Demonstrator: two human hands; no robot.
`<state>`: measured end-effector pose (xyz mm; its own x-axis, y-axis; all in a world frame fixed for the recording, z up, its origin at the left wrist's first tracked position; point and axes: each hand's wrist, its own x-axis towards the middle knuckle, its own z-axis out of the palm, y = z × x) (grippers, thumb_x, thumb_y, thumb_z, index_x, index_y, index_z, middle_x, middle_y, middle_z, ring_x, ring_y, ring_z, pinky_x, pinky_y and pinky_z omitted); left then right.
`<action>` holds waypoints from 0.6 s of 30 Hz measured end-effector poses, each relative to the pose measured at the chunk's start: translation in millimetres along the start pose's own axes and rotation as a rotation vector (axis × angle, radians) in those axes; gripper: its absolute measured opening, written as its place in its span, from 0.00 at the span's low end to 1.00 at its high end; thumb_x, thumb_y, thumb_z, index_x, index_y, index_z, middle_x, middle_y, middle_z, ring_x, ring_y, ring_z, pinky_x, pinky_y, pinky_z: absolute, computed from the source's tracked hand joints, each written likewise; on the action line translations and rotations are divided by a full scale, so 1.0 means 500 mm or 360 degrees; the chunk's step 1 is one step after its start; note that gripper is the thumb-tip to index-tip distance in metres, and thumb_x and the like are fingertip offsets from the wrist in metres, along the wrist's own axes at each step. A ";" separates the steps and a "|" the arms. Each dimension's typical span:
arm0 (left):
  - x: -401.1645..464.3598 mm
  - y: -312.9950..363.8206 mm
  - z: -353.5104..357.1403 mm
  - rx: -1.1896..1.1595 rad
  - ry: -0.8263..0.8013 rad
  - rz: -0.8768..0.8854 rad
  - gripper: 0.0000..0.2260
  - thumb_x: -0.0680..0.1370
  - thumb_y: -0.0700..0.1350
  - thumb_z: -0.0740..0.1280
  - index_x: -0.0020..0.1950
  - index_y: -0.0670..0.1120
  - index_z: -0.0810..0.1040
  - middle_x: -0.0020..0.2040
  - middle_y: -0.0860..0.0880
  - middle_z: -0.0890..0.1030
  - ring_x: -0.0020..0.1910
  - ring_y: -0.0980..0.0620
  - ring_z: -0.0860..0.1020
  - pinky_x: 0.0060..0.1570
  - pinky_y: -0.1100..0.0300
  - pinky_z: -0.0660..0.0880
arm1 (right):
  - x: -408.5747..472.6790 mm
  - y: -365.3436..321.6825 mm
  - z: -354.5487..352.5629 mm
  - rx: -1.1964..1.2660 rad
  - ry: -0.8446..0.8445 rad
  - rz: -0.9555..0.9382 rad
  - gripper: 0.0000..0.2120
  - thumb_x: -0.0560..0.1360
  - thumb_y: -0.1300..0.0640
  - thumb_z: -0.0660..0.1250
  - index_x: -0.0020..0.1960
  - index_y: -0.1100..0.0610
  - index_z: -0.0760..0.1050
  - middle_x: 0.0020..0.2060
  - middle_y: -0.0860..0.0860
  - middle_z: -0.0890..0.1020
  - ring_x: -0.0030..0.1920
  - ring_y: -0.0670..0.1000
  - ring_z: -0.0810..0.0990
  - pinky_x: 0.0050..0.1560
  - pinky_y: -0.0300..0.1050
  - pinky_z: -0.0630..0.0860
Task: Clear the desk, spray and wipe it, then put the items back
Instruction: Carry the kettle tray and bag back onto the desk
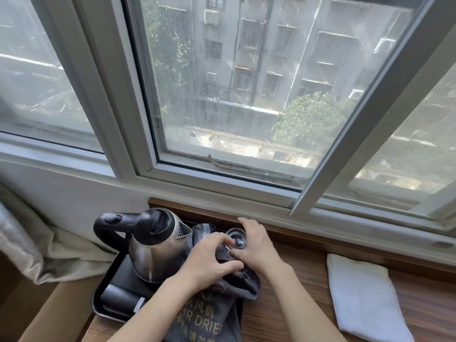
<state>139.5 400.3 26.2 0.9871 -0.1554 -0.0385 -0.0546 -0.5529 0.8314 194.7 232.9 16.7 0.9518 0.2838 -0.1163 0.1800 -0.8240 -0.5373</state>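
While both hands meet over the black tray (108,314) at the counter's (296,304) left end, my right hand (256,245) — the nearer grip — curls round the upright glass (237,239), and my left hand (209,260) pinches the dark hair-dryer bag (217,317) just before it. Kettle (158,245) stands left; white cloth (365,299) lies well apart, right.

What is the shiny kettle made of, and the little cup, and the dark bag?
The kettle body looks like polished metal, probably steel: it mirrors its surroundings. Its handle and lid look like glossy black plastic. The cup seems to be clear glass, since you can see through it. The dark bag looks like soft woven cloth: it folds and wrinkles, with gold printed letters.
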 end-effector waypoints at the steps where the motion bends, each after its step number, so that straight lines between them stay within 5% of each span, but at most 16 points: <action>1: -0.005 -0.004 -0.001 -0.0008 0.0072 -0.0025 0.22 0.65 0.61 0.74 0.56 0.57 0.75 0.54 0.64 0.77 0.56 0.69 0.72 0.55 0.76 0.65 | -0.002 -0.010 -0.001 -0.0019 0.0069 -0.0040 0.38 0.69 0.51 0.76 0.76 0.54 0.66 0.68 0.50 0.72 0.68 0.53 0.67 0.70 0.42 0.63; 5: -0.034 -0.027 0.003 -0.0025 0.0230 -0.0186 0.30 0.71 0.56 0.74 0.70 0.52 0.68 0.64 0.60 0.71 0.62 0.63 0.71 0.62 0.68 0.66 | -0.007 -0.063 0.015 -0.0063 0.0280 -0.0240 0.24 0.73 0.58 0.72 0.68 0.58 0.74 0.61 0.53 0.77 0.62 0.54 0.73 0.66 0.42 0.67; 9: -0.067 -0.043 -0.001 -0.0149 0.0247 -0.0382 0.31 0.74 0.56 0.71 0.74 0.52 0.65 0.68 0.55 0.72 0.67 0.60 0.70 0.67 0.60 0.67 | -0.002 -0.108 0.037 0.0110 0.0147 -0.0182 0.19 0.75 0.58 0.71 0.65 0.57 0.76 0.57 0.52 0.80 0.58 0.51 0.78 0.61 0.43 0.71; 14: -0.095 -0.049 -0.015 -0.0180 0.0139 -0.0369 0.31 0.67 0.59 0.67 0.69 0.61 0.63 0.66 0.60 0.73 0.67 0.65 0.69 0.68 0.61 0.67 | 0.016 -0.148 0.068 0.0096 0.0011 -0.0044 0.17 0.77 0.56 0.67 0.65 0.57 0.74 0.58 0.53 0.81 0.60 0.54 0.78 0.60 0.47 0.72; 18: -0.114 -0.063 -0.019 -0.0109 0.0095 -0.0371 0.41 0.66 0.59 0.67 0.78 0.56 0.56 0.72 0.62 0.65 0.72 0.65 0.62 0.70 0.67 0.60 | 0.025 -0.162 0.085 -0.0102 -0.0096 0.0103 0.16 0.79 0.53 0.64 0.64 0.58 0.72 0.59 0.57 0.81 0.62 0.59 0.77 0.59 0.49 0.70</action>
<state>86.5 434.3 7.3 0.9791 0.0195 -0.2024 0.1837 -0.5113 0.8395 181.4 324.3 23.2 0.9456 0.2564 -0.2004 0.1360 -0.8708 -0.4725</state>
